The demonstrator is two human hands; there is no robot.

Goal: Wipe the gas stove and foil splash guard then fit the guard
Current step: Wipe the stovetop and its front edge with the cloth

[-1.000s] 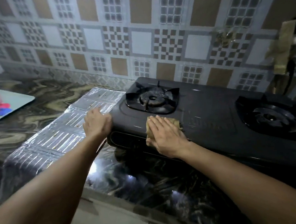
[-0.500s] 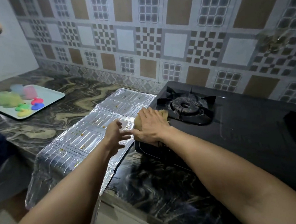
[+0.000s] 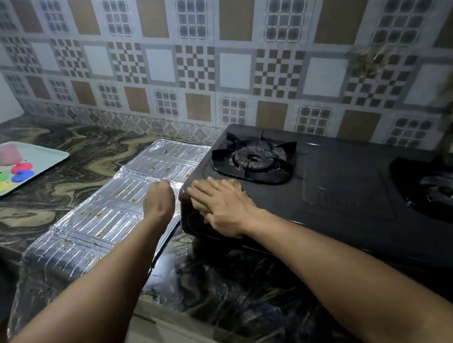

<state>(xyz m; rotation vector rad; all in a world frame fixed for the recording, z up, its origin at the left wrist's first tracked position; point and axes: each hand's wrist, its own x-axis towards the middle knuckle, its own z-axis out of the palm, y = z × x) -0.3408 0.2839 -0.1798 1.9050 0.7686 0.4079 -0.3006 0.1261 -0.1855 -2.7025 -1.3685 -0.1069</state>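
Dim kitchen light, glare on the foil guard (image 3: 108, 221), blurred, warped edges.

No readable text, labels, brands or numbers on any surface.

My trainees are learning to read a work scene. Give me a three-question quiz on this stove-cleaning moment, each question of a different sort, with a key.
1. True or false: the foil splash guard stands upright behind the gas stove.
2. Which hand presses the cloth on the stove? A left hand B right hand
3. Fill in: the yellow-brown specks lie on the ____.

Key: 1 false, it lies flat on the counter beside the stove; 2 B; 3 foil splash guard.
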